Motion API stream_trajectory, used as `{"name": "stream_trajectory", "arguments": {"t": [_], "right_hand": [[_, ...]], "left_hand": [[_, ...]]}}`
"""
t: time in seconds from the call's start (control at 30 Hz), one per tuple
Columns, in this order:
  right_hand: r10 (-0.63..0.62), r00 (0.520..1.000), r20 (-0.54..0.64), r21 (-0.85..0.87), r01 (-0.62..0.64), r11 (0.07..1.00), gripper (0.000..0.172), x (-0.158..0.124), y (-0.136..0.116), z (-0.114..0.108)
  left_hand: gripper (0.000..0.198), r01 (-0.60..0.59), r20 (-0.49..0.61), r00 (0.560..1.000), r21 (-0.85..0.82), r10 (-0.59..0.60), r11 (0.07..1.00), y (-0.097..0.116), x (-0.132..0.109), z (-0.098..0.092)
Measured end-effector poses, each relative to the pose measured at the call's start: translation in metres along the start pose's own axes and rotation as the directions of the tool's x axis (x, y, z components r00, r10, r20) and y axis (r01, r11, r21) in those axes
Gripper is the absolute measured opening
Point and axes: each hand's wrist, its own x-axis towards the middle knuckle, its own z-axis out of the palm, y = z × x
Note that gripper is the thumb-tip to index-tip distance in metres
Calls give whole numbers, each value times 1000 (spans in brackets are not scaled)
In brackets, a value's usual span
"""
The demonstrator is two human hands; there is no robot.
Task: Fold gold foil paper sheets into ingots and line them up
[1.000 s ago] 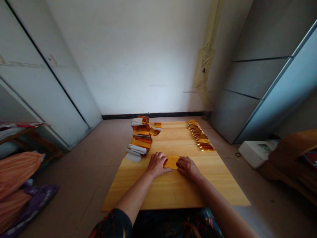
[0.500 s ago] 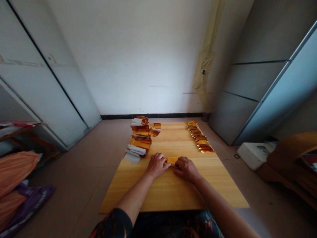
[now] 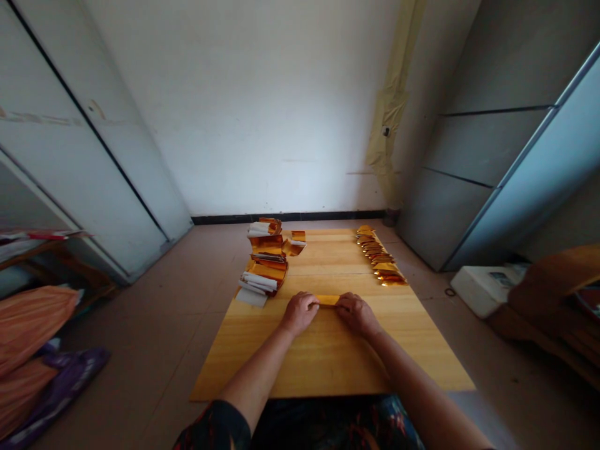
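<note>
Gripped gold strip (image 3: 327, 300) by its ends with left hand (image 3: 299, 310) and right hand (image 3: 358, 312), both curled shut, low over board (image 3: 328, 369); sat between foil stack (image 3: 266, 262) and folded row (image 3: 380, 257).

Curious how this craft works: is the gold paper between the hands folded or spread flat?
Folded: the gold paper shows only as a narrow strip, its ends held by the left hand and right hand.

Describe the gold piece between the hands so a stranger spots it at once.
On the wooden board, look between the left hand and right hand: a narrow gold strip pinched at both ends. Unlike the gold-and-white pile far left and the row of folded pieces far right, it alone is held.
</note>
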Motion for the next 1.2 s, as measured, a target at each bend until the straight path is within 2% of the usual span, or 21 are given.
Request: {"name": "stream_trajectory", "arguments": {"t": [0.17,0.3,0.4,0.6,0.97,1.07,1.2], "right_hand": [[176,984,-10,27,-176,984,22,8,-1,0],[335,939,-71,-99,-341,935,23,16,-9,5],[389,916,-97,-189,-401,897,21,18,-18,7],[395,910,-129,-273,-415,868,18,18,-28,8],[380,916,-126,-312,-400,862,16,18,-28,12],[374,917,-138,-308,-399,864,20,17,-27,12],[297,947,-125,-348,-322,881,16,18,-28,10]], "left_hand": [[16,134,16,991,52,-135,990,3,10,6],[17,191,19,979,249,-202,950,10,15,9],[18,193,18,977,364,-214,911,16,17,11],[18,200,21,973,420,-229,885,20,18,12],[24,212,18,969,447,-245,869,20,16,13],[25,208,-14,974,456,-227,865,19,15,14],[18,187,-55,982,478,-183,858,20,12,13]]}}
